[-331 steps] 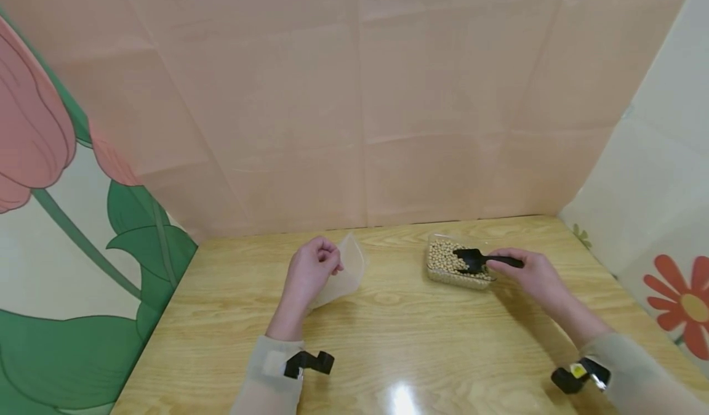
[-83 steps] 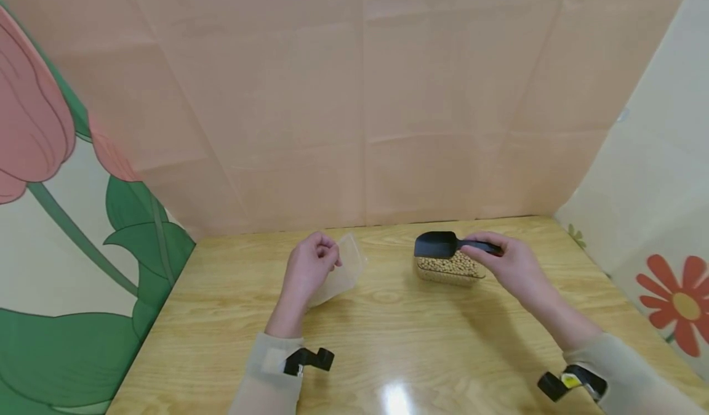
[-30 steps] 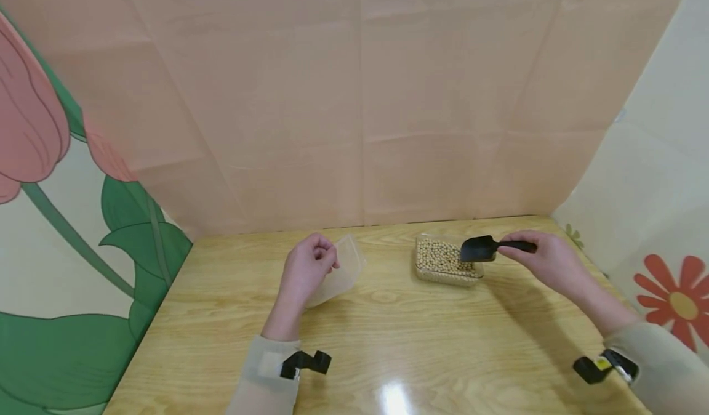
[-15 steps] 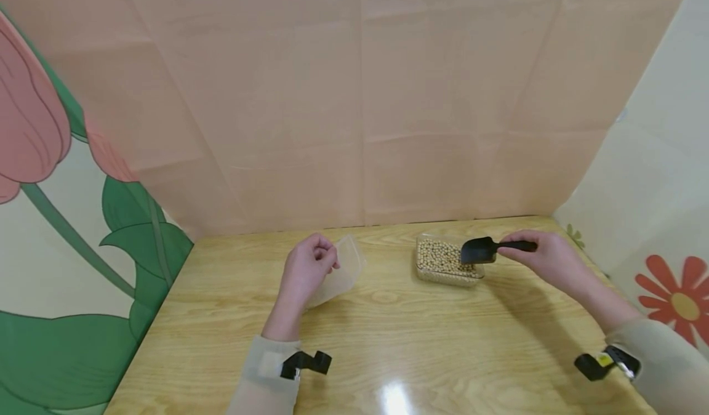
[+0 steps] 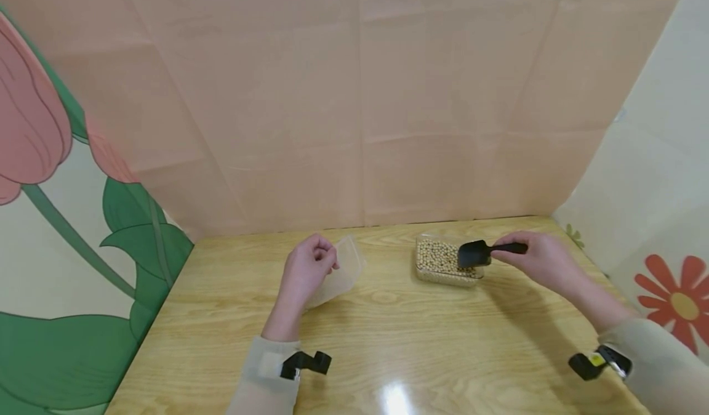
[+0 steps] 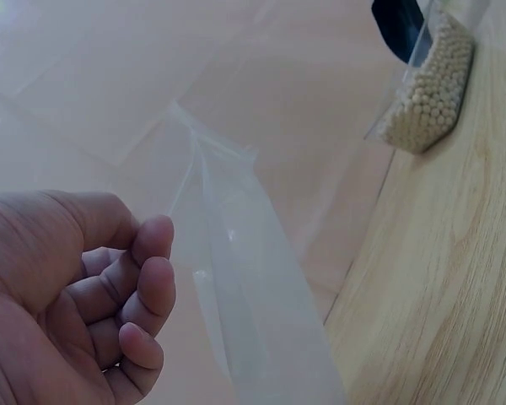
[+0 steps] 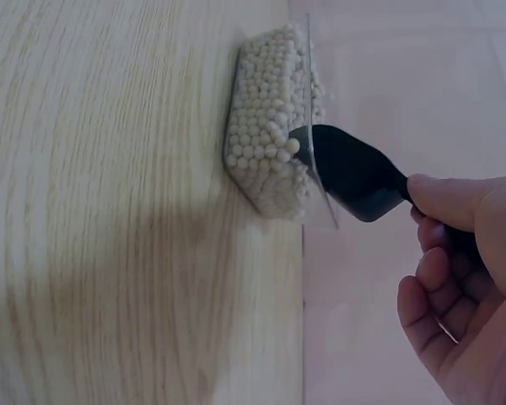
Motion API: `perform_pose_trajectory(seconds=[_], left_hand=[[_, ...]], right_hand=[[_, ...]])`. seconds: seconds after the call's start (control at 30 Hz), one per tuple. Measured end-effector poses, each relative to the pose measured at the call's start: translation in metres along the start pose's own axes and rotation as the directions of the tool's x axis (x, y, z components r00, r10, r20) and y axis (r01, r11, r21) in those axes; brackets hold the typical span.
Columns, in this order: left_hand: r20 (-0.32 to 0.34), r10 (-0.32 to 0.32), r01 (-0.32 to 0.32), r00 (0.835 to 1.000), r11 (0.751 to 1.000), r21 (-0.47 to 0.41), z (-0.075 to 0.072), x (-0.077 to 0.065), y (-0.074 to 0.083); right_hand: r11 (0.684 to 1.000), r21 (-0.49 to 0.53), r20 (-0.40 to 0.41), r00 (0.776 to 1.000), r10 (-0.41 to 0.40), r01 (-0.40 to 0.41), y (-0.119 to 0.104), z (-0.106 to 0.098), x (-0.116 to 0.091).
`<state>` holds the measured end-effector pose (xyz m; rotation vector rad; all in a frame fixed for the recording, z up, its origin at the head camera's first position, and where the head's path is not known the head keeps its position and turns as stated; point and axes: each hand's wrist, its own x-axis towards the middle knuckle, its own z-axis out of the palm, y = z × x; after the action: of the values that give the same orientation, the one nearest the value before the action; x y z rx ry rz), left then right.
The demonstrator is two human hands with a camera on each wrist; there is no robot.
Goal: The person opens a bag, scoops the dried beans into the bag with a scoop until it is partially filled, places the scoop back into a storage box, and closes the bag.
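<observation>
Left hand [image 5: 309, 268], fingers curling, is pinching one translucent bag [image 5: 344, 274] left of the container [image 5: 443, 278]. Right hand [image 5: 544, 263], right of the container, is gripping one black scoop [image 5: 473, 254], blade dipping into beans [image 5: 434, 256]. One container is resting on one table [image 5: 426, 335].

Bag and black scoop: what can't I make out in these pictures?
Head view: part of the bag, behind the left hand.
Left wrist view: the bag's lower part, cut off by the bottom edge.
Right wrist view: part of the scoop, behind the right hand.
</observation>
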<state>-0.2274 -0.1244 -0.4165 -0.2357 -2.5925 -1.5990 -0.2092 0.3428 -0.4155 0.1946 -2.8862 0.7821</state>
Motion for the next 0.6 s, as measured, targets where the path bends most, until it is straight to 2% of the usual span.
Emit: perform_pose_trajectory(seconds=[0.2, 0.37, 0.6], left_hand=[[-0.005, -0.008, 0.008, 1.0, 1.0, 0.0, 0.0, 0.0, 0.0], [-0.013, 0.005, -0.005, 1.0, 1.0, 0.014, -0.001, 0.002, -0.001], [-0.016, 0.015, -0.015, 1.0, 1.0, 0.018, -0.001, 0.002, -0.002]], right_hand=[[1.0, -0.028, 0.043, 0.999, 0.002, -0.001, -0.009, 0.005, 0.005], [0.999, 0.019, 0.064, 0.997, 0.031, -0.033, -0.009, 0.013, 0.007], [0.987, 0.125, 0.084, 0.992, 0.093, -0.103, 0.002, 0.029, 0.005]])
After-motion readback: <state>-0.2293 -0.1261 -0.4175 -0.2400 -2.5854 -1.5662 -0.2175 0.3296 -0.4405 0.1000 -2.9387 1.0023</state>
